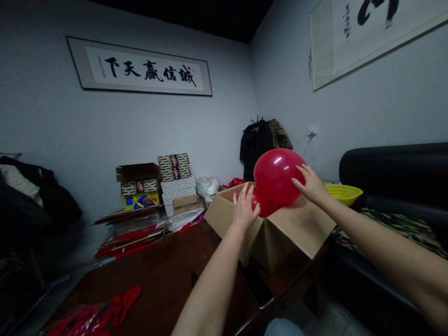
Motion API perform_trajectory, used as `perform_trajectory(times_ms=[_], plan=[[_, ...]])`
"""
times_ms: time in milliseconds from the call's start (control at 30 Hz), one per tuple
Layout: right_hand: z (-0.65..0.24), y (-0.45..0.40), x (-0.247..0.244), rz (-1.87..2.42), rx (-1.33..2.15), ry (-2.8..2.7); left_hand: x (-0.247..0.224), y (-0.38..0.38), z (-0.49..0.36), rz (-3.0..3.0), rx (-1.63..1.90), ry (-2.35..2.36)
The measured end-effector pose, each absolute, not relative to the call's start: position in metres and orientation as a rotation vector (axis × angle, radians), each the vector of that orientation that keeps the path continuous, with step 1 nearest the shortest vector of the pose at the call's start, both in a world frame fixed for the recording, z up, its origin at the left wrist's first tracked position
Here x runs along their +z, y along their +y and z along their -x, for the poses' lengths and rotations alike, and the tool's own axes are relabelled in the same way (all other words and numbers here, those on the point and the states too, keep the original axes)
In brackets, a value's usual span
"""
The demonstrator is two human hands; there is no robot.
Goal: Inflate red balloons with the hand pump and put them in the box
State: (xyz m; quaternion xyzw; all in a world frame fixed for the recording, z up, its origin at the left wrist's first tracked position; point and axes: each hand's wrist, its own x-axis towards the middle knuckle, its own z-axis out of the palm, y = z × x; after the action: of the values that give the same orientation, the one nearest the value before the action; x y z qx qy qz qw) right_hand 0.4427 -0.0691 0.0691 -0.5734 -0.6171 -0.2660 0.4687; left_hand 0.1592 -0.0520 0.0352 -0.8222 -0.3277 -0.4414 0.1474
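a large red balloon, right of the frame's center, bulges out of the top of an open cardboard box, its lower part down among the flaps. the right hand is at its right side, fingers spread, the tips seeming to rest on the skin rather than pinch it. the left hand is lower, at the box's left side, fingers fanned apart beside a smaller red balloon that shows just behind them; whether they touch it i cannot tell.

as i judge it, the big balloon could slip up and out, since only light fingertip contact shows on one side and it sits high above the rim. a fingernail or a stiff flap edge pressed hard into the skin might also burst it.

it is nearly round; its slight long axis seems to slant from upper right to lower left, the broad end uppermost. the neck is hidden, so its exact pointing stays unsure.

a dark smartphone lies on the brown tabletop just below the box. a yellow basket is to the right, and red plastic-wrapped goods lie at the lower left.
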Motion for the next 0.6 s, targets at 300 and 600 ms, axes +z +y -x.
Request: perform_trajectory(times_ms=[300, 600], plan=[[-0.449, -0.057, 0.060, 1.506, -0.701, -1.514, 0.033, -0.052, -0.149, 2.368, -1.269, -0.933], [-0.454, -0.032, 0.075, 1.587, -0.762, -1.546, 0.036, -0.050, -0.141, 2.369, -1.209, -0.965]])
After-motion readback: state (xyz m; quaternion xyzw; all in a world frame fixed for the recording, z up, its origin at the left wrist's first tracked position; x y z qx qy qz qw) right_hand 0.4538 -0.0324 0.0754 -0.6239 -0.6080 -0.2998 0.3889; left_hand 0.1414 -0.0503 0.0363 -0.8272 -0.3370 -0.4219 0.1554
